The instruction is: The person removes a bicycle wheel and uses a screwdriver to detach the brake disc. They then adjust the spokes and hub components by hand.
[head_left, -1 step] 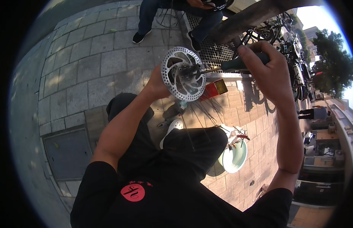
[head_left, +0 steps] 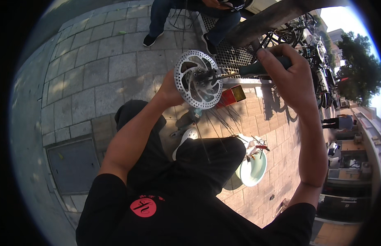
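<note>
My left hand (head_left: 171, 91) is closed around the back of a bicycle wheel hub (head_left: 202, 78), most of its fingers hidden behind the silver brake disc (head_left: 178, 78). The disc has a drilled rim and faces right, tilted a little. Loose thin spokes (head_left: 227, 119) hang from the hub over my knee. In my right hand (head_left: 292, 74) is a screwdriver (head_left: 252, 70) with a dark green handle, gripped between thumb and fingers. Its shaft points left, and the tip reaches the dark axle area at the disc's centre; whether it touches cannot be made out.
A red box (head_left: 230, 97) lies on the paving beyond my knees. By my right knee stands a pale green basin (head_left: 262, 170) with tools at its edge. A seated person (head_left: 157, 20) is ahead, near a tree trunk (head_left: 268, 22). Bicycles (head_left: 319, 74) are parked at right.
</note>
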Demonstrator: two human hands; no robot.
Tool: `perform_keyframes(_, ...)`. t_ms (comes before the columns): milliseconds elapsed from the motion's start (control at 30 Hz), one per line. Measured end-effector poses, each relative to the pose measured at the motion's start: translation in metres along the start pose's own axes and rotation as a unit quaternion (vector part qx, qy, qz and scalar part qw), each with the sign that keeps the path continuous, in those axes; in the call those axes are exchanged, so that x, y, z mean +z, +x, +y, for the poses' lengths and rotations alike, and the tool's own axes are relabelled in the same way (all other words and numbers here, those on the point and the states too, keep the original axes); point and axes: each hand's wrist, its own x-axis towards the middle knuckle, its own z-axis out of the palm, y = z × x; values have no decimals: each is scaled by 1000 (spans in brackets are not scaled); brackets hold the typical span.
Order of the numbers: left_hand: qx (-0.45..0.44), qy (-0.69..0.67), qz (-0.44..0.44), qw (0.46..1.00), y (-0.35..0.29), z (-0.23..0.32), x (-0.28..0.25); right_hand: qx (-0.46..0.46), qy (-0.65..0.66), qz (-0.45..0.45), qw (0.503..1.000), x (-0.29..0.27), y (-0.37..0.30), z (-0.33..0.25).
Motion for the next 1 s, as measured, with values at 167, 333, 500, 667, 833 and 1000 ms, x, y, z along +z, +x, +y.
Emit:
perform_keyframes(167, -4, 27, -1, 1000, 0, 5, 1, 0, -33, 0, 999, 0, -2, -7)
perform_keyframes(333, -9, 27, 0, 1000, 1, 9, 3, -111, -38, 18, 993, 1, -5, -1)
perform_keyframes(500, 2, -5, 5, 1000, 0, 8, 3, 26, -63, -104, 992, -8, 5, -19)
perform_keyframes(667, 4, -21, 3, 1000, 0, 8, 5, -104, 0, -65, 992, -10, 2, -7)
perform_keyframes(833, -10, -22, 0, 1000, 0, 13, 5, -72, -39, -83, 993, -9, 5, -14)
perform_keyframes(1000, 6, 11, -14, 1000, 1, 13, 6, -32, -34, -128, 991, -16, 14, -7)
